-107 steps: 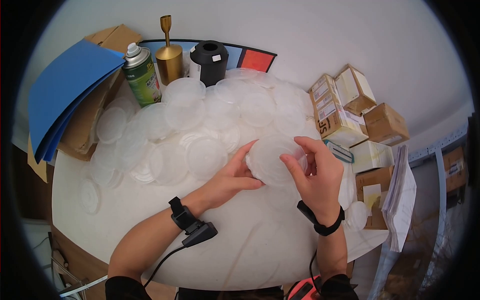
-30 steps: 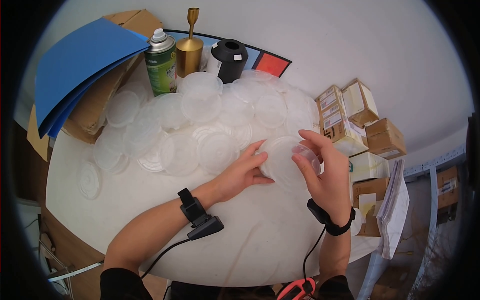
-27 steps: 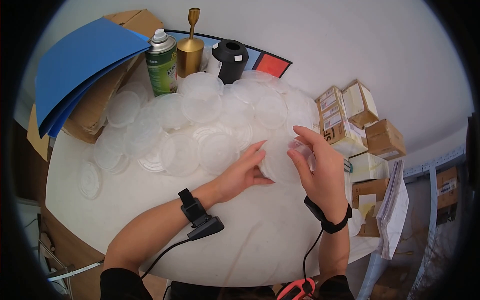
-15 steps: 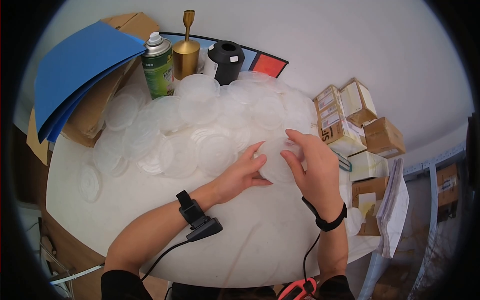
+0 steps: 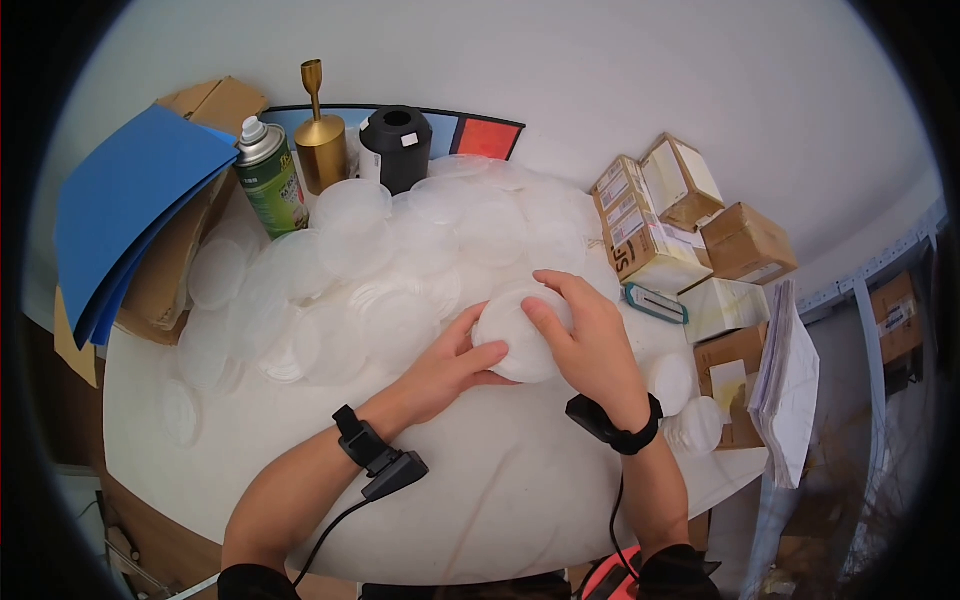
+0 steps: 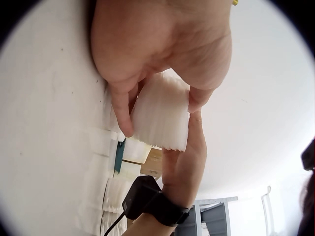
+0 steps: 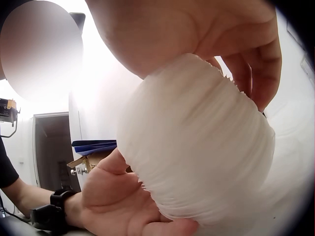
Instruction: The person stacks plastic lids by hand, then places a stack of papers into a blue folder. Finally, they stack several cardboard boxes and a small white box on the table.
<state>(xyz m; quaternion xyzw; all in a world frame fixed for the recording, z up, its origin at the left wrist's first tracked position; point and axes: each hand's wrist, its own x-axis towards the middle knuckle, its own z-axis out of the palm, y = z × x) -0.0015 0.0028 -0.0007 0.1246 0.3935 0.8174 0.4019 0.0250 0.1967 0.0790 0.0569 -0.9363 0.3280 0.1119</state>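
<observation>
A thick stack of translucent plastic lids (image 5: pixel 507 328) is between my two hands, over the near middle of the table. My left hand (image 5: pixel 440 368) holds it from the left, thumb on the near side and fingers beneath. From the right, my right hand (image 5: pixel 590 345) grips the stack, thumb across the top lid and fingers round the far rim. In the left wrist view the many layered edges of the lid stack (image 6: pixel 162 115) show. The right wrist view has the lid stack (image 7: pixel 197 137) large, with both hands around it.
A heap of loose lids (image 5: pixel 355 245) spreads behind the hands. Two short lid stacks (image 5: pixel 693 428) lie at right beside cardboard boxes (image 5: pixel 750 242) and a teal-edged item (image 5: pixel 655 302). A spray can (image 5: pixel 272 180), brass holder (image 5: pixel 320 150) and black container (image 5: pixel 396 150) stand behind.
The clear lid my right hand held tilted at the stack's right side now lies flush with the stack. My right hand has closed in over the top. The head view has shifted.
</observation>
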